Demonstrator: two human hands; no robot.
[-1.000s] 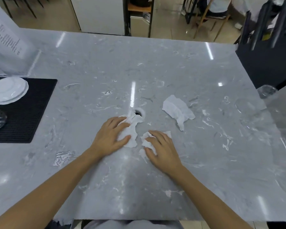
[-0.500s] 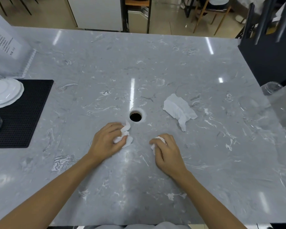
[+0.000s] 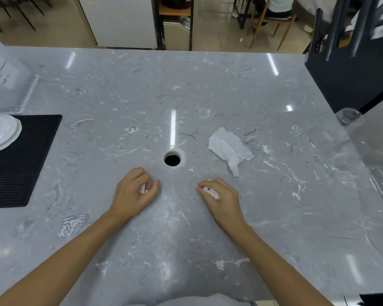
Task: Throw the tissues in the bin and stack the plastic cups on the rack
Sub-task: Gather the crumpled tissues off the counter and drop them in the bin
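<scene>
Both tissues now balled in hands; grey marble counter (image 3: pixel 208 91).

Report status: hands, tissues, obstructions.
Left hand, right hand: each shut on a balled white tissue. Third crumpled white tissue loose right of round countertop hole. Nothing blocking.

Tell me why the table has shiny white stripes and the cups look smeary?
Head view: the stripes are ceiling-light glare on the polished table; the clear plastic cups sit at the wide-angle edge, stretched and blurred; the centre, round the hole, is sharp.
</scene>
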